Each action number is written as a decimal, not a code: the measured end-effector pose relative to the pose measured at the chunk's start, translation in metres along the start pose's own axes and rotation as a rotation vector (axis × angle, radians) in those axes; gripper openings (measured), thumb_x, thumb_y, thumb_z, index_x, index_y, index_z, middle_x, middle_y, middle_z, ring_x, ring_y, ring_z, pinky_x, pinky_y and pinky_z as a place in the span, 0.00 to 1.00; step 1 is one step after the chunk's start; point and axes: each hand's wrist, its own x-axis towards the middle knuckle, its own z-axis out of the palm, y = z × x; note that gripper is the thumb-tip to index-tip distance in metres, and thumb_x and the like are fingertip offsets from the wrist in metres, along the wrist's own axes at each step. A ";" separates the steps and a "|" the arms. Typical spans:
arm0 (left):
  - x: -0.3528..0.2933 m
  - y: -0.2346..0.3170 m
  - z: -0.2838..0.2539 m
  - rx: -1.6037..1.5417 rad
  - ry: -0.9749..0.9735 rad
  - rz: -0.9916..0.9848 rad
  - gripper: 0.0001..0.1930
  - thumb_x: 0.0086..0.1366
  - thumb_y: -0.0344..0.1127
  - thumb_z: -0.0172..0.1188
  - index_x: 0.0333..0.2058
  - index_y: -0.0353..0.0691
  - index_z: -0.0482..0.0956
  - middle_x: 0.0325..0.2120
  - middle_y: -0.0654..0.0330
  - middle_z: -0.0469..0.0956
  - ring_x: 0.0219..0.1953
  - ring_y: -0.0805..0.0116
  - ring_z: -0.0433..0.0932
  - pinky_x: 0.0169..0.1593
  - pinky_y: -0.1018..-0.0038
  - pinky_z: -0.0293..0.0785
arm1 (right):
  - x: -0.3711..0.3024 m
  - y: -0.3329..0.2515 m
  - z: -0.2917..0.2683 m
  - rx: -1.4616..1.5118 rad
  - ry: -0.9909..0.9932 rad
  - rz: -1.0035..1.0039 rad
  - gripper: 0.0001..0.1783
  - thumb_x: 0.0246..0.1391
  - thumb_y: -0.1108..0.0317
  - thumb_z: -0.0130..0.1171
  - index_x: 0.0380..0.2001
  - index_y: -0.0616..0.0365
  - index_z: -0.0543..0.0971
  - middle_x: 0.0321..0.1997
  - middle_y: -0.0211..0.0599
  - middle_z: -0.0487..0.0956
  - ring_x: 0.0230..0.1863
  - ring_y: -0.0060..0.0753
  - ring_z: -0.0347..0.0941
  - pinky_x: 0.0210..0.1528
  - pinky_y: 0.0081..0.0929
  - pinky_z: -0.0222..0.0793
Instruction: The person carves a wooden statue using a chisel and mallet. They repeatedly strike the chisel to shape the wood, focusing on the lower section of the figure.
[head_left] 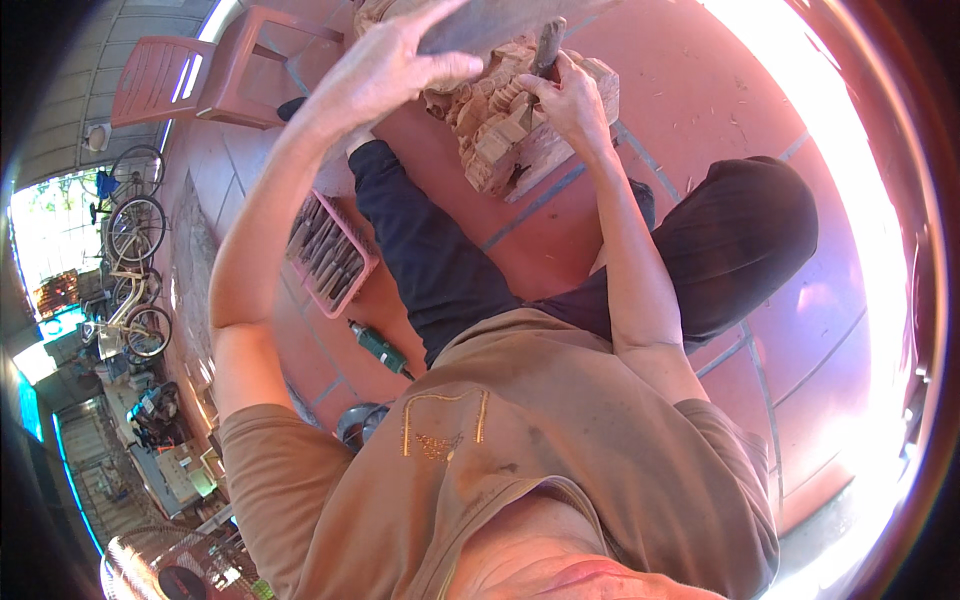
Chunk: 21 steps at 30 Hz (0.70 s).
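On the floor in front of me lies a carved block of light brown wood (pixel 490 125) with deep relief. My right hand (pixel 577 103) is closed around a chisel (pixel 549 45), held nearly upright with its lower end at the carving. To the left, my left hand (pixel 385 75) is raised, thumb and fingers spread around a grey-brown thing (pixel 490 22). Motion smears that thing, so its kind is unclear. It reaches rightward, above the carving, toward the chisel's top.
A pink tray (pixel 357 283) of several carving tools (pixel 328 255) sits left of my leg, beside a green power tool (pixel 378 346). Plastic chairs (pixel 235 75) stand at the upper left. Bicycles (pixel 137 230) and a fan (pixel 170 565) are further left. Wood chips dot the tiled floor (pixel 715 95).
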 end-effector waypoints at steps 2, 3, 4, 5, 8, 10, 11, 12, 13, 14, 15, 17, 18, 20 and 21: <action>0.011 0.009 -0.010 0.078 0.072 0.132 0.38 0.64 0.41 0.67 0.67 0.30 0.62 0.62 0.47 0.70 0.65 0.62 0.68 0.67 0.69 0.62 | -0.003 -0.009 -0.004 -0.016 -0.026 0.021 0.23 0.55 0.56 0.67 0.46 0.63 0.77 0.33 0.51 0.82 0.38 0.52 0.81 0.43 0.45 0.73; 0.012 0.015 -0.012 -0.037 0.068 0.117 0.38 0.64 0.41 0.67 0.67 0.29 0.62 0.62 0.46 0.70 0.65 0.61 0.68 0.67 0.68 0.62 | -0.004 -0.013 -0.005 -0.002 -0.034 0.023 0.23 0.56 0.56 0.67 0.46 0.63 0.77 0.33 0.52 0.82 0.38 0.53 0.81 0.43 0.45 0.73; 0.014 0.023 -0.013 -0.153 0.064 0.101 0.38 0.64 0.41 0.67 0.67 0.29 0.62 0.63 0.46 0.70 0.65 0.60 0.68 0.68 0.67 0.61 | -0.005 -0.015 -0.006 0.011 -0.041 0.026 0.23 0.56 0.56 0.67 0.46 0.63 0.77 0.33 0.52 0.82 0.38 0.53 0.81 0.43 0.45 0.73; 0.015 0.031 -0.014 -0.266 0.061 0.089 0.38 0.64 0.41 0.66 0.67 0.28 0.62 0.63 0.45 0.69 0.65 0.59 0.68 0.68 0.66 0.61 | -0.004 -0.013 -0.005 0.031 -0.033 0.022 0.23 0.56 0.56 0.67 0.46 0.63 0.77 0.33 0.52 0.82 0.39 0.54 0.81 0.43 0.45 0.73; 0.011 0.008 -0.003 0.029 0.061 0.134 0.39 0.64 0.43 0.65 0.67 0.29 0.61 0.65 0.42 0.67 0.67 0.52 0.66 0.68 0.63 0.61 | -0.003 -0.009 -0.003 0.044 -0.018 0.003 0.23 0.56 0.57 0.67 0.46 0.63 0.76 0.34 0.53 0.82 0.39 0.54 0.80 0.43 0.46 0.72; 0.005 -0.003 0.003 0.078 -0.100 -0.040 0.40 0.64 0.44 0.66 0.68 0.31 0.60 0.64 0.39 0.68 0.67 0.50 0.68 0.68 0.63 0.62 | -0.002 -0.011 -0.003 -0.007 -0.024 -0.022 0.23 0.56 0.57 0.66 0.46 0.64 0.76 0.35 0.54 0.82 0.40 0.54 0.80 0.43 0.46 0.72; 0.006 -0.003 0.001 0.110 -0.134 -0.074 0.40 0.64 0.44 0.66 0.68 0.32 0.60 0.64 0.39 0.68 0.67 0.50 0.68 0.67 0.64 0.62 | -0.002 -0.008 -0.002 0.014 -0.013 -0.017 0.22 0.57 0.57 0.66 0.46 0.64 0.76 0.35 0.54 0.82 0.40 0.54 0.80 0.43 0.46 0.72; 0.008 -0.001 -0.001 0.142 -0.169 -0.109 0.40 0.63 0.44 0.66 0.68 0.33 0.60 0.63 0.38 0.68 0.66 0.49 0.68 0.67 0.64 0.62 | -0.002 -0.002 0.000 0.036 -0.001 -0.013 0.22 0.57 0.57 0.66 0.46 0.64 0.76 0.35 0.54 0.82 0.40 0.54 0.80 0.43 0.46 0.72; 0.010 -0.001 -0.004 0.174 -0.203 -0.143 0.40 0.63 0.44 0.66 0.68 0.33 0.60 0.63 0.37 0.68 0.66 0.49 0.68 0.67 0.64 0.63 | 0.000 0.001 0.001 0.058 0.010 -0.009 0.22 0.57 0.57 0.66 0.45 0.64 0.76 0.36 0.54 0.82 0.40 0.54 0.80 0.43 0.46 0.72; 0.009 -0.002 -0.005 0.082 -0.154 -0.081 0.40 0.63 0.44 0.67 0.68 0.32 0.61 0.64 0.40 0.68 0.66 0.52 0.68 0.67 0.64 0.63 | 0.000 0.001 0.003 0.048 -0.002 -0.008 0.22 0.57 0.58 0.66 0.45 0.64 0.76 0.35 0.54 0.82 0.40 0.54 0.80 0.43 0.46 0.72; 0.011 -0.002 -0.008 0.099 -0.095 -0.028 0.39 0.63 0.43 0.67 0.68 0.32 0.61 0.64 0.41 0.68 0.66 0.53 0.68 0.67 0.64 0.63 | 0.001 0.000 0.004 0.037 -0.015 -0.007 0.21 0.57 0.58 0.66 0.44 0.64 0.76 0.35 0.55 0.82 0.40 0.55 0.80 0.43 0.46 0.72; 0.015 0.007 -0.021 0.134 0.022 0.069 0.39 0.63 0.42 0.67 0.67 0.32 0.62 0.65 0.43 0.68 0.66 0.55 0.68 0.67 0.64 0.63 | 0.000 -0.002 0.006 0.049 -0.037 0.002 0.21 0.57 0.58 0.66 0.44 0.64 0.76 0.34 0.55 0.82 0.39 0.55 0.80 0.42 0.45 0.72; 0.018 0.028 -0.024 -0.239 -0.044 -0.020 0.38 0.64 0.40 0.66 0.68 0.32 0.62 0.66 0.45 0.66 0.68 0.58 0.66 0.68 0.65 0.61 | -0.001 -0.005 0.003 0.065 -0.040 0.011 0.21 0.57 0.58 0.66 0.43 0.64 0.76 0.34 0.54 0.82 0.38 0.55 0.80 0.42 0.45 0.72; 0.020 0.030 -0.016 -0.295 0.025 0.017 0.38 0.64 0.39 0.65 0.68 0.32 0.61 0.66 0.44 0.66 0.68 0.57 0.65 0.69 0.66 0.59 | -0.003 -0.008 0.001 0.059 -0.047 0.024 0.20 0.57 0.58 0.66 0.43 0.64 0.77 0.33 0.54 0.82 0.38 0.55 0.80 0.42 0.45 0.72; 0.020 0.029 -0.014 -0.320 0.061 0.038 0.37 0.64 0.39 0.65 0.68 0.32 0.61 0.66 0.43 0.66 0.68 0.57 0.65 0.69 0.66 0.59 | -0.003 -0.009 0.000 0.037 -0.051 0.028 0.20 0.57 0.58 0.66 0.43 0.64 0.77 0.33 0.54 0.82 0.38 0.55 0.80 0.42 0.45 0.72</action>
